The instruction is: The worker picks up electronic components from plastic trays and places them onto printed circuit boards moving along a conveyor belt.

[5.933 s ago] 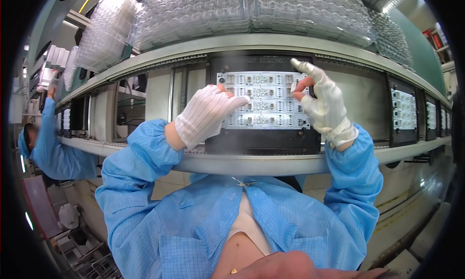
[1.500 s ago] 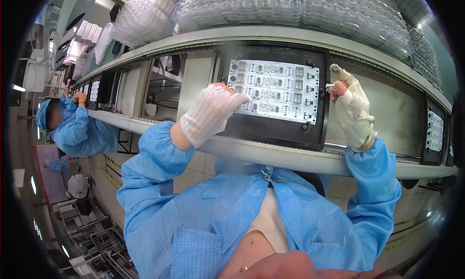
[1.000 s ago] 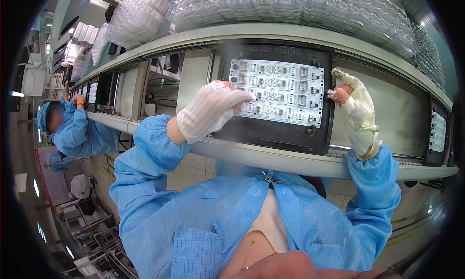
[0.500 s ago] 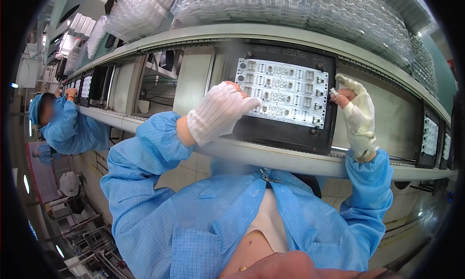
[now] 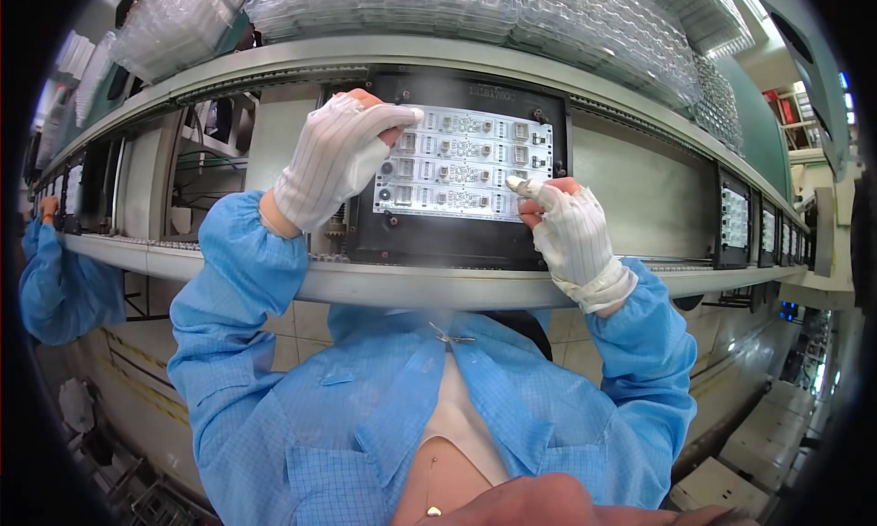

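Note:
A white circuit board panel (image 5: 466, 173) with several rows of small components lies in a black fixture plate (image 5: 438, 241) on the conveyor. My left hand (image 5: 333, 156), in a white striped glove, reaches over the panel's upper left corner. Its thumb and forefinger are pinched together there, and anything between them is hidden. My right hand (image 5: 574, 238), gloved in white too, is at the panel's lower right part. Its bent fingers close together over a component there; whether they hold a small part cannot be made out.
Metal conveyor rails (image 5: 438, 284) run along the near and far sides. Stacked clear plastic trays (image 5: 384, 10) stand behind the far rail. More fixtures with boards (image 5: 734, 217) sit farther right on the line. A co-worker in a blue sleeve (image 5: 73, 284) is at the far left.
My left hand has moved from the panel's lower left part to its upper left corner. My right hand, which pinched a small white part beside the fixture, has come in over the panel.

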A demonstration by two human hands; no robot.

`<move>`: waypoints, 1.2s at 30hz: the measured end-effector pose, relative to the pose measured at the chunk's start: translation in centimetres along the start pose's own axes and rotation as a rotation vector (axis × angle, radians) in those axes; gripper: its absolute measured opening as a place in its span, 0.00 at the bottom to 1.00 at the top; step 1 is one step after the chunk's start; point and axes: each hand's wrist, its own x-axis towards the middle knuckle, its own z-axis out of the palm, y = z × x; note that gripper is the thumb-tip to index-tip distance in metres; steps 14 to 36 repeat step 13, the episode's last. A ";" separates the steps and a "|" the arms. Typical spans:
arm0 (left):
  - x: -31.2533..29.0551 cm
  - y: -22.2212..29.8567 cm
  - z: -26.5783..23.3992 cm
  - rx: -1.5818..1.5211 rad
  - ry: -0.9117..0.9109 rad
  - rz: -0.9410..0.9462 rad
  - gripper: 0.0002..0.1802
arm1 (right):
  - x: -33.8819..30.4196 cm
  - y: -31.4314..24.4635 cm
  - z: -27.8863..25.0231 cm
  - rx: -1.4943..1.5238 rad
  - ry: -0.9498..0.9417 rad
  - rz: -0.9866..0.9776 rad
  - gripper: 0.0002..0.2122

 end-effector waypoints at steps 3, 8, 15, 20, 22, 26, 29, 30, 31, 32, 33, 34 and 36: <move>-0.8 -0.7 -0.2 -0.031 -0.031 -0.028 0.14 | 0.0 0.3 0.3 -0.058 -0.040 -0.046 0.24; -1.1 -0.3 -0.2 -0.068 -0.057 -0.056 0.15 | -0.2 0.4 -0.1 -0.102 -0.089 -0.073 0.24; -1.2 -0.2 -0.5 -0.033 -0.125 -0.021 0.14 | -0.2 0.8 0.1 -0.110 -0.171 -0.016 0.24; -1.2 -0.2 -0.5 -0.033 -0.125 -0.021 0.14 | -0.2 0.8 0.1 -0.110 -0.171 -0.016 0.24; -1.2 -0.2 -0.5 -0.033 -0.125 -0.021 0.14 | -0.2 0.8 0.1 -0.110 -0.171 -0.016 0.24; -1.2 -0.2 -0.5 -0.033 -0.125 -0.021 0.14 | -0.2 0.8 0.1 -0.110 -0.171 -0.016 0.24; -1.2 -0.2 -0.5 -0.033 -0.125 -0.021 0.14 | -0.2 0.8 0.1 -0.110 -0.171 -0.016 0.24; -1.2 -0.2 -0.5 -0.033 -0.125 -0.021 0.14 | -0.2 0.8 0.1 -0.110 -0.171 -0.016 0.24; -1.2 -0.2 -0.5 -0.033 -0.125 -0.021 0.14 | -0.2 0.8 0.1 -0.110 -0.171 -0.016 0.24; -1.2 -0.2 -0.5 -0.033 -0.125 -0.021 0.14 | -0.2 0.8 0.1 -0.110 -0.171 -0.016 0.24; -1.2 -0.2 -0.5 -0.033 -0.125 -0.021 0.14 | -0.2 0.8 0.1 -0.110 -0.171 -0.016 0.24; -1.2 -0.2 -0.5 -0.033 -0.125 -0.021 0.14 | -0.2 0.8 0.1 -0.110 -0.171 -0.016 0.24; -1.2 -0.2 -0.5 -0.033 -0.125 -0.021 0.14 | -0.2 0.8 0.1 -0.110 -0.171 -0.016 0.24</move>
